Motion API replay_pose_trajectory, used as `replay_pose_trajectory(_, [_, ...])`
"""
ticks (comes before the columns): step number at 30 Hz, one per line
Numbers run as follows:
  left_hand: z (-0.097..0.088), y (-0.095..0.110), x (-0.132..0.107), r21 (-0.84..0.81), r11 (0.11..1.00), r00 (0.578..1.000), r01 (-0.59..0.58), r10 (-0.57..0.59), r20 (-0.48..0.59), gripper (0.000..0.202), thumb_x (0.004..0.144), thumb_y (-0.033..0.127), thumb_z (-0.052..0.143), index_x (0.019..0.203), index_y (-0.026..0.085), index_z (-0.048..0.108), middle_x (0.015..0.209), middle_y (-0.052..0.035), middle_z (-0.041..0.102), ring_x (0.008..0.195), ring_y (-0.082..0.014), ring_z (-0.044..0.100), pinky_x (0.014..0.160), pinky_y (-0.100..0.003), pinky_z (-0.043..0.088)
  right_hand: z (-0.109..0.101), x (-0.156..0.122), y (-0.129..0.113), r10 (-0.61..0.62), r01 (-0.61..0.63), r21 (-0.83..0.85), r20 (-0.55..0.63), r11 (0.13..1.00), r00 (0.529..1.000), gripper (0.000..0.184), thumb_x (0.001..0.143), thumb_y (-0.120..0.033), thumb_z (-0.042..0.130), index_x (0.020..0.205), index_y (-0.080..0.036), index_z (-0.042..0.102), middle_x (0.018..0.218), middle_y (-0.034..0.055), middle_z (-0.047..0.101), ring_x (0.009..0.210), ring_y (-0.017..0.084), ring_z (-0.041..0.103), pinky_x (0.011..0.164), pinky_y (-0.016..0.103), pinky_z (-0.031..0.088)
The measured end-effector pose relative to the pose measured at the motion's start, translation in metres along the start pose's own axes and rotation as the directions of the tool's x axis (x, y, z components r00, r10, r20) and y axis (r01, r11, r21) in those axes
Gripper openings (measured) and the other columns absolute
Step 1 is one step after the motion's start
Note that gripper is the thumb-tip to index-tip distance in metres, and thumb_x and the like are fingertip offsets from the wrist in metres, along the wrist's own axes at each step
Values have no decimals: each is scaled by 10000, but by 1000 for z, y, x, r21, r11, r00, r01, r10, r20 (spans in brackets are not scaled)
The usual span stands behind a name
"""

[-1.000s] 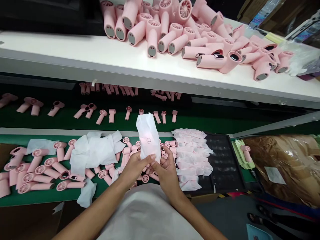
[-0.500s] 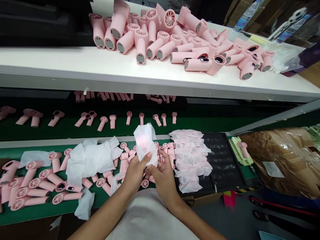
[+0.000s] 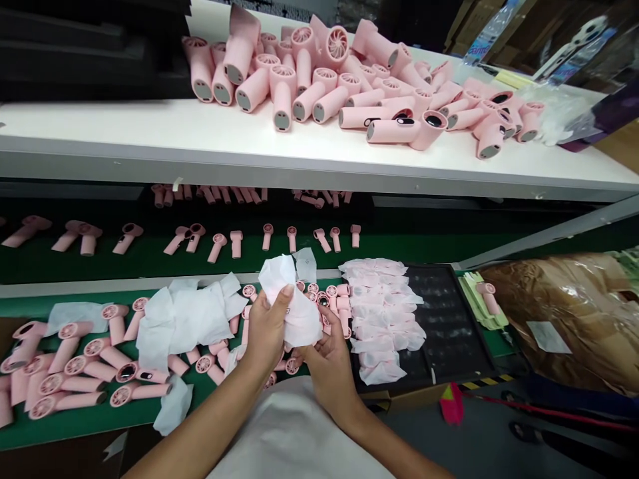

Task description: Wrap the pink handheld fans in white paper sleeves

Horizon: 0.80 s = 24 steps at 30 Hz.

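Observation:
In front of my body, a pink handheld fan in a thin white bag (image 3: pixel 301 318) is held between my two hands, its top tilted left. My left hand (image 3: pixel 267 326) is closed round its left side, with the thumb pressed on the front. My right hand (image 3: pixel 327 366) has its thumb and fingers at the bag's lower end; the fingertips are partly hidden. Bare pink fans (image 3: pixel 337 303) lie just behind and beside the hands. Left of them is a stack of white bags (image 3: pixel 187 319). To the right, a row of bagged fans (image 3: pixel 382 313) lies in a black tray (image 3: pixel 454 326).
Many pink fans (image 3: pixel 282 96) are heaped on the white shelf (image 3: pixel 150 133) above. More fans (image 3: pixel 217 247) stand along the dark green belt (image 3: pixel 424 243). Loose fans (image 3: pixel 74 384) cover the bench's left end. A brown plastic-wrapped bundle (image 3: pixel 564 313) sits at right.
The bagged fan has tipped over to the left, and my right fingers have moved along its lower right side. Fans on the belt have shifted right. A flat white bag now shows behind it.

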<state>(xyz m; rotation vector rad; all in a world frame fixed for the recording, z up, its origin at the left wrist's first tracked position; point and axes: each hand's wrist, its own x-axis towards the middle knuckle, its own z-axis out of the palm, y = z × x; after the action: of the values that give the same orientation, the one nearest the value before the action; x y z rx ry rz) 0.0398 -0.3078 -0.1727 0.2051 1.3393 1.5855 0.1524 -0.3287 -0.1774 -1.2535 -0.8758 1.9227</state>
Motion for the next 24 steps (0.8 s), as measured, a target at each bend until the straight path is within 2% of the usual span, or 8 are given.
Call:
replay_pose_trajectory(5, [-9,-21,-20,42,992,986,122,-126,113,351,798,480,707,935,170,617,616,30,565,461,-83,442,416,-187,318,7,4,-4,-57,58,62,-32,996,998,658,788,-231,698,1356,-292,370,872,0,661,702,134,616,701,283,545])
replay_pose_trajectory(9, [-21,-27,-22,28,983,975,180,-182,128,384,848,537,617,965,174,661,708,-11,628,551,-112,503,519,-223,398,6,11,-7,-66,69,43,-68,997,996,473,789,-278,706,1205,-245,482,894,12,663,710,141,627,660,268,542])
replay_pose_trajectory(12, [-28,-22,-20,68,994,989,86,-93,114,359,852,520,617,976,189,683,792,-29,663,674,-149,558,631,-248,440,3,15,-7,-55,57,33,-47,998,997,354,781,-299,720,1063,-230,517,789,-16,646,603,122,594,528,225,485])
replay_pose_trajectory(14, [-30,-17,-20,181,983,998,-26,13,69,303,833,492,655,895,198,692,748,-9,644,692,-152,546,646,-244,429,4,15,-7,-56,57,42,-35,997,998,333,776,-303,725,1013,-232,504,764,-24,649,589,124,601,498,216,468])
replay_pose_trajectory(17, [-33,-14,-25,413,895,986,-170,154,72,335,836,477,650,653,197,629,585,19,531,610,-140,474,601,-243,392,8,14,-9,-70,75,75,-66,994,995,307,784,-304,707,972,-239,474,739,-35,651,619,137,636,533,230,499])
replay_pose_trajectory(19, [-38,-13,-27,477,853,977,-211,169,130,391,855,478,621,585,197,589,582,12,518,606,-143,470,609,-253,400,10,13,-10,-78,86,95,-90,992,993,302,784,-301,697,958,-242,458,728,-43,648,622,138,644,550,236,512])
replay_pose_trajectory(22, [-51,-3,-20,416,887,976,-202,147,161,322,799,502,683,701,195,686,785,-29,649,816,-188,583,757,-274,473,10,14,-8,-90,103,116,-112,988,990,308,776,-311,693,919,-240,430,692,-58,632,527,110,601,483,208,473])
replay_pose_trajectory(24, [-58,13,-9,268,955,990,-128,105,96,403,720,551,744,954,223,726,910,-31,681,909,-208,608,791,-291,505,9,12,-4,-97,106,133,-69,986,993,339,750,-326,707,888,-240,410,661,-73,615,443,88,542,426,190,431])
